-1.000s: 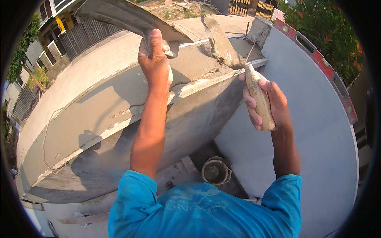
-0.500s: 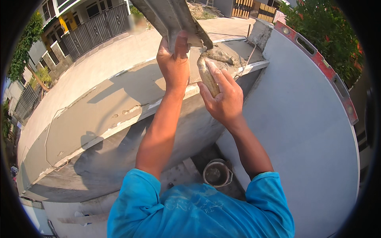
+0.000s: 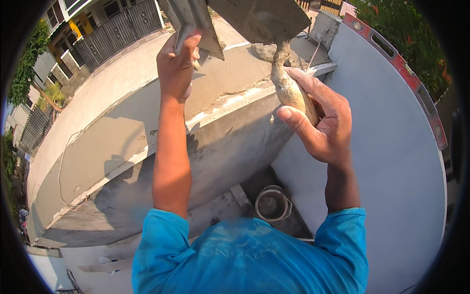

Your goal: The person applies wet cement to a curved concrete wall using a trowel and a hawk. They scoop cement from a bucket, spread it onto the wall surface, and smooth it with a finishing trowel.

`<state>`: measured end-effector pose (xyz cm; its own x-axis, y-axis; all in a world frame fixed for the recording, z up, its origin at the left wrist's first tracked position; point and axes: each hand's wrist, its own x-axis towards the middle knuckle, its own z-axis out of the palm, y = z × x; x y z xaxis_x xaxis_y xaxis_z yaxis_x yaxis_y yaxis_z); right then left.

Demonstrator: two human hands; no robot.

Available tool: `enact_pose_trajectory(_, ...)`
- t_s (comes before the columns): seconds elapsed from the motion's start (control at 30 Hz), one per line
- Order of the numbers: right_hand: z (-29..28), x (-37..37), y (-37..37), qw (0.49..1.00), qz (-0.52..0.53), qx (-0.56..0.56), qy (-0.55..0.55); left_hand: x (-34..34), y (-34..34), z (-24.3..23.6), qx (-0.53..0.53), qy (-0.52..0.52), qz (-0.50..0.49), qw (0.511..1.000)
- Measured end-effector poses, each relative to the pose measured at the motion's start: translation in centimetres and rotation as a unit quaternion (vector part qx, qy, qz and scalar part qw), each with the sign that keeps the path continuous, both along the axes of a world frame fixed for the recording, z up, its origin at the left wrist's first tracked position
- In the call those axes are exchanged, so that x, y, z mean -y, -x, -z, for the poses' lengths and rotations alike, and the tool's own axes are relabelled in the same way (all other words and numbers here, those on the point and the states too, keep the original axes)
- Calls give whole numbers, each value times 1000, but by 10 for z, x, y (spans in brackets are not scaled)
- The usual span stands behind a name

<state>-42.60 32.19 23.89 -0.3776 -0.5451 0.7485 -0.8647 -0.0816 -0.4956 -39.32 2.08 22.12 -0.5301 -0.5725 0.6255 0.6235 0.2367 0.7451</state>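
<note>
My left hand [image 3: 176, 68] grips a grey, mortar-smeared plastering float [image 3: 193, 24], held up over the ledge. My right hand [image 3: 323, 117] is closed round the worn, crusted wooden handle of a trowel [image 3: 259, 17], whose dirty blade is raised at the top, just right of the float. Lumps of wet mortar [image 3: 264, 51] lie on the plastered concrete ledge [image 3: 215, 88] beneath the tools, near its right end. A bent wire [image 3: 313, 56] stands at that end, partly behind my right hand.
A white wall [image 3: 387, 176] is at right, with a red spirit level [image 3: 364, 29] along its top. Below, a bucket [image 3: 271, 206] stands in a dark corner. A paved road [image 3: 98, 88], gated houses [image 3: 112, 39], a tree [image 3: 29, 63] and shrubs [image 3: 406, 34] lie beyond.
The trowel blade has risen from the mortar and swung up beside the float. My left hand moved right, then back left. My right hand went left, then back rightward.
</note>
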Motion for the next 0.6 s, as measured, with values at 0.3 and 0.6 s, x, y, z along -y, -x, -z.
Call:
enact_pose_trajectory(0.3,10,9,56,953,87,-62,-283,25,-43,-10,-112,-28,89,989)
enact_pose_trajectory(0.6,-8,-2,77,933,195,11,-302,32,-145,-16,-145,-154,59,976)
